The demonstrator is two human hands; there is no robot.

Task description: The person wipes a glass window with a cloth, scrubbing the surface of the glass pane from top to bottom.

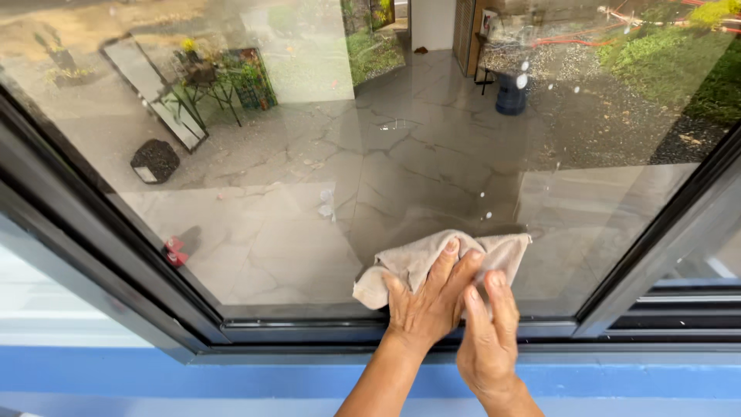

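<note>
A beige cloth (417, 259) is spread against the lower part of a large window pane (324, 177). My left hand (427, 303) presses flat on the cloth, its fingers pointing up and to the right. My right hand (488, 340) is just beside and below it, partly overlapping it, with two fingertips resting on the cloth's lower right edge. Both hands are close to the bottom rail of the dark window frame (309, 328).
The glass has water drops (522, 79) and reflects a tiled floor, plants and a dark barrel. A blue sill (154, 374) runs under the frame. Dark frame posts slant up at the left (85, 224) and right (664, 239). A small red object (174, 252) shows low on the left.
</note>
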